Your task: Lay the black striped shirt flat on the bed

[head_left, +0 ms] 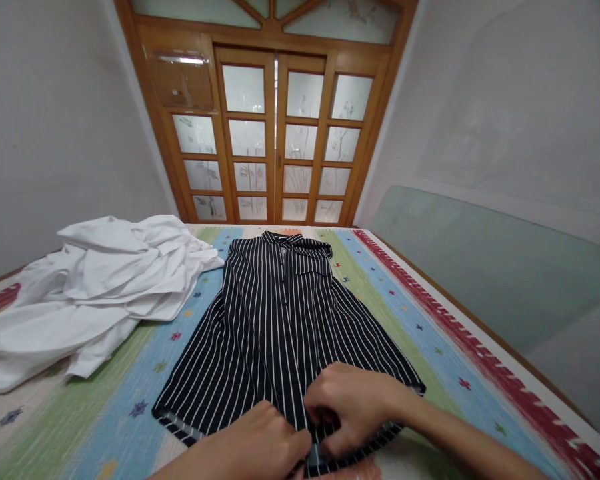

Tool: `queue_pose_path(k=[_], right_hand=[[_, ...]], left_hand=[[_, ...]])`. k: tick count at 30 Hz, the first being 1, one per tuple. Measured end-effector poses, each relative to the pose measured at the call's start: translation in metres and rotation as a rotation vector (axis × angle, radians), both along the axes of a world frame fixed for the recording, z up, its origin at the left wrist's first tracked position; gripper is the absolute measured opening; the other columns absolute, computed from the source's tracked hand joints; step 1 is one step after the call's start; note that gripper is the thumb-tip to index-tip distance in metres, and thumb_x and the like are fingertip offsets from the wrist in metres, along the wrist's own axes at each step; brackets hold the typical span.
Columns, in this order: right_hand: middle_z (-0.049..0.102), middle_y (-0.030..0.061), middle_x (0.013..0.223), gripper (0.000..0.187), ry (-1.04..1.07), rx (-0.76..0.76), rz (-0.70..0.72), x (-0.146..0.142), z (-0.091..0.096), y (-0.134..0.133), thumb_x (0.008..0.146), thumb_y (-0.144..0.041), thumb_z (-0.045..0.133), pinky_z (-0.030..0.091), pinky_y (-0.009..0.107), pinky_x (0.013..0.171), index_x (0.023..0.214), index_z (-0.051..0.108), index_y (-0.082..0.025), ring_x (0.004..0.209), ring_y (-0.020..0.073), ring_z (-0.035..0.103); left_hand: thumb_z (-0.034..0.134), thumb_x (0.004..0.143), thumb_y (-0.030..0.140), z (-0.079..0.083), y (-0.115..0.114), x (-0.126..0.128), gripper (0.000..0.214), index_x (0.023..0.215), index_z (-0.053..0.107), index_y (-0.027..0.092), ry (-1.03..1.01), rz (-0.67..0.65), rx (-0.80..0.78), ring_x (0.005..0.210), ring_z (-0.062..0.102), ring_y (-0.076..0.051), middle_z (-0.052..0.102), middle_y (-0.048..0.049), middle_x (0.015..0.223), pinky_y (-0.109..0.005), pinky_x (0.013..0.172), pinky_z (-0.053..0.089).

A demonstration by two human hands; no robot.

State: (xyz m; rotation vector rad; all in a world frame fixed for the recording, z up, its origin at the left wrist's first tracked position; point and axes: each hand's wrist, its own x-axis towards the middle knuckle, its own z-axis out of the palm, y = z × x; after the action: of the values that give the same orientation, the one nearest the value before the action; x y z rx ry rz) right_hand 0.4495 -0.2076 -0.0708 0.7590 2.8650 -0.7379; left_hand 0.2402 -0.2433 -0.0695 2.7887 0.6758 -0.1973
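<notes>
A black shirt with thin white stripes (275, 320) lies flat on a colourful striped mat (430, 333), collar at the far end. Both my hands are at its near hem. My left hand (260, 443) is closed, its fingers pinching the fabric at the middle of the hem. My right hand (350, 403) is curled over the same spot, thumb and fingers pressed together on the striped cloth. The two hands touch each other. What lies under the fingertips is hidden.
A crumpled pile of white clothing (90, 287) lies on the mat at the left. A wooden door with frosted glass panes (275, 140) stands beyond the far edge. A pale green panel (480, 267) leans along the right wall.
</notes>
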Motion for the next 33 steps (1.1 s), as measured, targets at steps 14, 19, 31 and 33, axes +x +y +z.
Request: queue_pose_path(k=[14,19,31,33], right_hand=[[0.071,0.0073,0.079,0.024,-0.109,0.288,-0.036,-0.008,-0.017,-0.027,0.084,-0.034,0.057,0.017,0.028,0.045,0.086,0.066,-0.013,0.055,0.0159,0.059],[0.069,0.0036,0.072,0.021,-0.017,0.189,-0.023,0.000,-0.008,-0.030,0.084,-0.032,0.056,0.021,0.026,0.045,0.083,0.067,-0.014,0.051,0.0123,0.053],[0.067,-0.0005,0.076,0.010,0.054,0.107,-0.082,0.003,-0.011,-0.018,0.081,-0.021,0.057,0.032,0.024,0.056,0.081,0.067,-0.017,0.061,0.0112,0.054],[0.067,0.0007,0.080,0.013,0.090,0.132,-0.150,0.002,-0.007,-0.014,0.086,-0.021,0.054,0.035,0.024,0.060,0.085,0.066,-0.017,0.066,0.0117,0.056]], left_hand=[[0.055,0.086,0.030,0.005,0.005,0.003,0.017,0.093,0.065,0.019,-0.028,0.115,-0.065,0.075,0.070,-0.026,0.072,-0.0073,0.084,-0.035,0.069,0.054],[0.050,0.089,0.029,0.015,0.008,-0.003,0.017,0.089,0.063,0.019,-0.054,0.131,-0.055,0.074,0.069,-0.025,0.071,-0.0054,0.081,-0.035,0.068,0.053],[0.060,0.087,0.038,0.010,0.003,-0.006,0.018,0.097,0.064,0.022,-0.035,0.066,-0.209,0.074,0.068,-0.021,0.072,-0.0017,0.083,-0.027,0.064,0.046],[0.057,0.089,0.044,0.016,0.010,-0.020,0.021,0.094,0.062,0.024,-0.080,0.132,-0.207,0.073,0.066,-0.019,0.070,0.0004,0.081,-0.027,0.064,0.045]])
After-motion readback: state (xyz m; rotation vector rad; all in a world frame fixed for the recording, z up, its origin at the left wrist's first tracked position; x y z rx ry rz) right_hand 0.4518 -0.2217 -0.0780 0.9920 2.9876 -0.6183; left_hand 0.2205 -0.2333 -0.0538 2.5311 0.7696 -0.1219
